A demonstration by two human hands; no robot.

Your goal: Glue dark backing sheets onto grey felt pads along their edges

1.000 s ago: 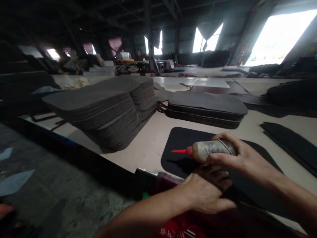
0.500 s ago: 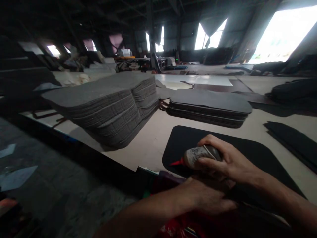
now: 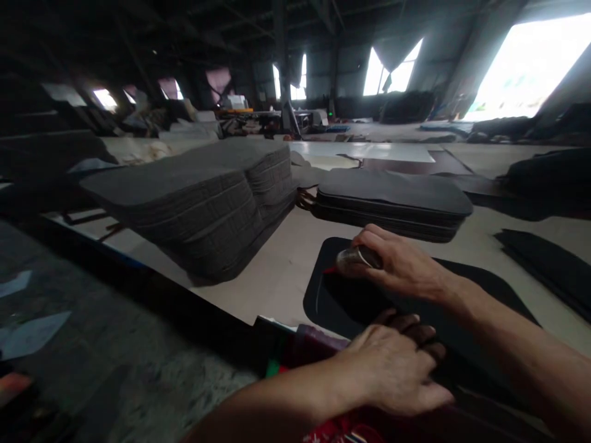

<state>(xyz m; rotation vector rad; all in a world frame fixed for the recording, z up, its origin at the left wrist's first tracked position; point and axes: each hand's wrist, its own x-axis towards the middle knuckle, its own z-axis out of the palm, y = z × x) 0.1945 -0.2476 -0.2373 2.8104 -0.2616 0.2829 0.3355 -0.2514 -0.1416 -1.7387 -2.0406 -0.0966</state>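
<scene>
My right hand (image 3: pixel 392 255) is wrapped around a squeeze bottle (image 3: pixel 357 259) with a red pointed nozzle. The bottle is tilted, its nozzle aimed left and down at the far left part of a flat black panel with rounded corners (image 3: pixel 415 307). A thin pale line runs on that panel along its left edge. My left hand (image 3: pixel 397 363) rests over the near side of the panel, palm down, fingers spread and holding nothing. Whether the nozzle tip touches the surface is hard to tell.
A tall stack of grey panels (image 3: pixel 198 209) stands at the left on the pale table (image 3: pixel 272 258). Behind the black panel lies a lower stack of dark panels (image 3: pixel 392 197). More dark pieces (image 3: pixel 549 264) lie at the right. The table edge drops to a concrete floor (image 3: pixel 175 375).
My right hand has moved the bottle away from me, up along the panel's left edge. A pale line now shows there. My left hand has spread out and moved slightly right.
</scene>
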